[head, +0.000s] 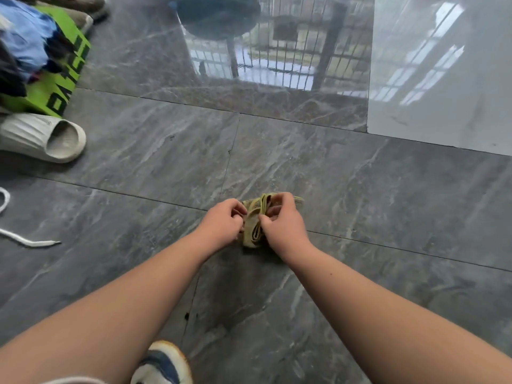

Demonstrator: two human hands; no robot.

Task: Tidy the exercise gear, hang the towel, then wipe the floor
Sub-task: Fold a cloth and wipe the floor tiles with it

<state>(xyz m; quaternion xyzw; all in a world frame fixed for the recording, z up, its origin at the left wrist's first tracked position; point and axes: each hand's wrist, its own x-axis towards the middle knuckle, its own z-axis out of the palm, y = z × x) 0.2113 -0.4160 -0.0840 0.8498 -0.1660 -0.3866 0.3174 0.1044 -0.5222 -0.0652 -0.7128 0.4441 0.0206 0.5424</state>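
Both hands, left hand (pixel 225 221) and right hand (pixel 279 218), pinch a folded yellow-green resistance band (pixel 253 231) on the floor (pixel 388 203); gear-tidying step, likely next: finish bundling, stow.

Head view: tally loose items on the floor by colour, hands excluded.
Olive-green: 1, folded band, gripped by left hand and right hand
White: 2, slipper, cord
Bright green: 1, printed bag
Blue: 1, clothes pile
Total: 5

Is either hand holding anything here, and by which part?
Both hold the folded green band low over the floor. The left hand pinches its left edge; the right hand has its fingers curled round the right side and top loops.
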